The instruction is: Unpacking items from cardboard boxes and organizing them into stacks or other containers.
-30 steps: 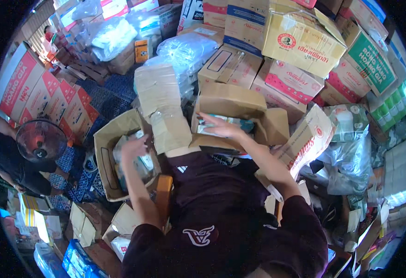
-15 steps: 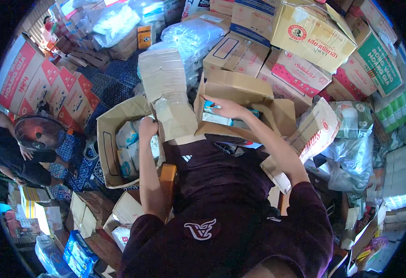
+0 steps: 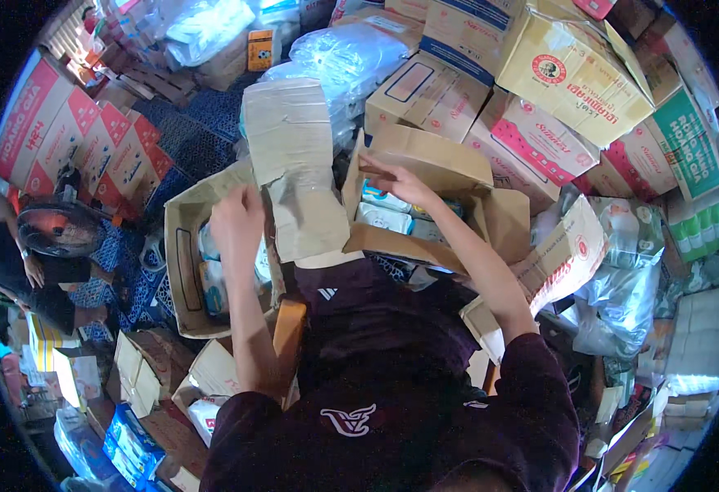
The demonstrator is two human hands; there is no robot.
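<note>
My left hand is raised over the open cardboard box at the left, its fingers curled closed; whatever they may hold is hidden. Inside that box lie several white-and-blue soft packs, partly covered by my forearm. At the right, my right hand hovers over a second open carton, fingers stretched and apart, with nothing visible in them. Beneath it several white-and-teal packs lie in the carton. Between the two boxes a long cardboard flap stretches away from my lap.
Stacked cartons rise behind the right box, with a clear plastic bundle beside them. A fan and another person's hand are at the far left. Opened boxes sit at lower left; plastic-wrapped goods stand at the right.
My left hand has lifted up and left from the box's inner edge. My right hand has risen off the packs, with its fingers spread and more of the packs showing.
</note>
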